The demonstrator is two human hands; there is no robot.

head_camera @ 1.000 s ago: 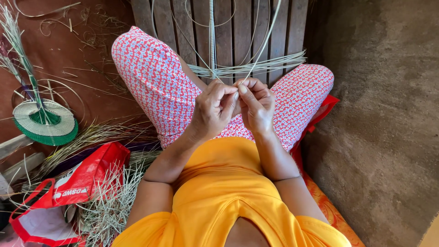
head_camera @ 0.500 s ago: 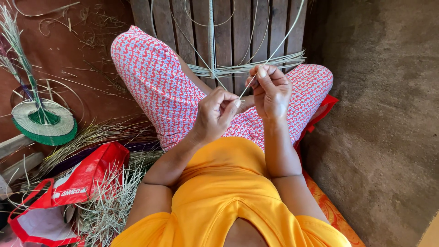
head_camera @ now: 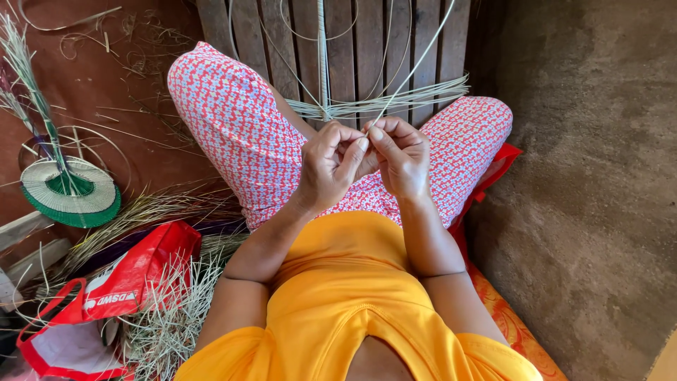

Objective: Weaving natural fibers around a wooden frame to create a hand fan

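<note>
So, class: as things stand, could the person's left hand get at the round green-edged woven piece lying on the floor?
Probably yes: the left hand sits on that side, and only loose straw lies before the woven piece, though it now pinches a strand.

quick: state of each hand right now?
Left hand: closed, pinching the thin pale strand.
Right hand: closed, pinching the same strand.

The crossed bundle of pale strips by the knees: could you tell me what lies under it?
Under the crossed strips lie dark wooden slats. Both knees cover the bundle's ends, and what is beneath the slats cannot be seen.
</note>
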